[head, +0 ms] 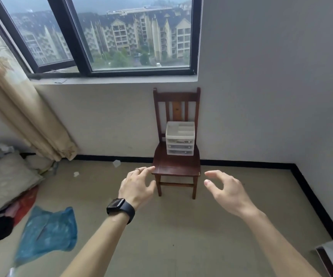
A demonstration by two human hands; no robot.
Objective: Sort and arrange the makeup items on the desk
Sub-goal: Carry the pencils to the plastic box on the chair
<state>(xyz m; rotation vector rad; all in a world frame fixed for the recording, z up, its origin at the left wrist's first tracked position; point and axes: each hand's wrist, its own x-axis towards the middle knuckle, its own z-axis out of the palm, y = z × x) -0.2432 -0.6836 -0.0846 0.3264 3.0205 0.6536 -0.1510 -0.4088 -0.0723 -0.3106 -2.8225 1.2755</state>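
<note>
One wide dark-framed window [121, 37] fills the wall above and left of a dark red-brown wooden chair [176, 166], which stands with its back against that wall. Left of the chair hangs a beige curtain [21, 108], and on the floor further left and nearer the camera lies a crumpled blue plastic bag [47, 232], partly blurred.

At the rear of the chair seat, against the backrest, stands a white translucent plastic drawer organiser [180, 138]. It is upright, its long axis vertical, with three stacked drawer fronts facing the camera and an open divided tray on top. What lies in the drawers is too dim to make out.

Below the organiser in the picture, the left hand [137, 186] reaches toward the seat's front left corner and the right hand [227, 190] is level with its front right corner. Both have their fingers spread and gently curved, holding nothing, apart from the organiser. A black wristwatch [119, 206] sits on the left wrist and a thin ring [137, 170] on one left finger.
</note>
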